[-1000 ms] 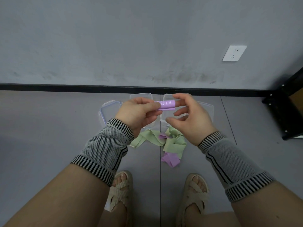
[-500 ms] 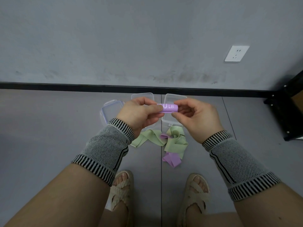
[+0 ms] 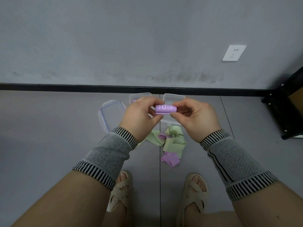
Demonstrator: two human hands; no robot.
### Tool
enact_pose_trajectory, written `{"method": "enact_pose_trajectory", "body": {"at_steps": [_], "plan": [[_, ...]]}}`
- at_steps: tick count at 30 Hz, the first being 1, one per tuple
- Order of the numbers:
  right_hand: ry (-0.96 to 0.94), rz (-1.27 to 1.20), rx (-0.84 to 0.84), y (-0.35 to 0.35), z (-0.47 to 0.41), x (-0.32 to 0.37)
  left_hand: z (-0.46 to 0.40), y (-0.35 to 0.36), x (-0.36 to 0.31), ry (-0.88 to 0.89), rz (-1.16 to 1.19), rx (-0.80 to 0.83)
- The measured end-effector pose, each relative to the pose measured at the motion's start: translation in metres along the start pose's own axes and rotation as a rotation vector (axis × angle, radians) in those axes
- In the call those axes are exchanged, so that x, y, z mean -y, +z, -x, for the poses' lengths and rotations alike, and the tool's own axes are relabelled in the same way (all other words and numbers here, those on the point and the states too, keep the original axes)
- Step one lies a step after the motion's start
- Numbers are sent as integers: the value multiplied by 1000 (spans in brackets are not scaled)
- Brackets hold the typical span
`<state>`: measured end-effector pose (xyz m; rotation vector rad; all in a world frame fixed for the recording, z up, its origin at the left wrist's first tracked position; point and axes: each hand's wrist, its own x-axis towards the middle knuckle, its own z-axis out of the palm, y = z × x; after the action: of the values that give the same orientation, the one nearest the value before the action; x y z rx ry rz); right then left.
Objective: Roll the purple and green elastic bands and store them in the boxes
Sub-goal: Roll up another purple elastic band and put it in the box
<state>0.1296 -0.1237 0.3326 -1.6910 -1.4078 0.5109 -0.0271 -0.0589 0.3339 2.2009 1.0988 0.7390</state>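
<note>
Now I see my left hand (image 3: 141, 115) and right hand (image 3: 194, 117) pinching the ends of the rolled purple band (image 3: 165, 109), held up over the clear boxes (image 3: 173, 98) on the floor. Since before, the roll looks tighter (both thumbs tucked under). It reads "10 LB". Loose green bands (image 3: 173, 143) lie below.

Each forearm wears a grey knitted mesh wrist sleeve, the left one (image 3: 106, 154) and the right one (image 3: 236, 163), both edged at wrist and elbow ends with bands of fine black-and-white stripes. A thin dark line runs lengthwise along the right sleeve. The forearms above the sleeves are bare. On the feet are beige woven open-toe sandals, left (image 3: 120, 192) and right (image 3: 193, 195), with crossed braided straps.
</note>
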Motion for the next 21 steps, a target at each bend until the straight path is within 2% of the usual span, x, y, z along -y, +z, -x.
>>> {"method": "enact_pose_trajectory", "body": {"at_steps": [4, 15, 21], "plan": [[-13, -3, 7, 0, 1, 0, 2, -5, 4, 1, -16, -54], [3, -29, 59, 4, 3, -1, 5, -16, 7, -59, 219, 47], [28, -11, 77, 8, 3, 0, 7, -15, 17, 1, 65, 31]]}}
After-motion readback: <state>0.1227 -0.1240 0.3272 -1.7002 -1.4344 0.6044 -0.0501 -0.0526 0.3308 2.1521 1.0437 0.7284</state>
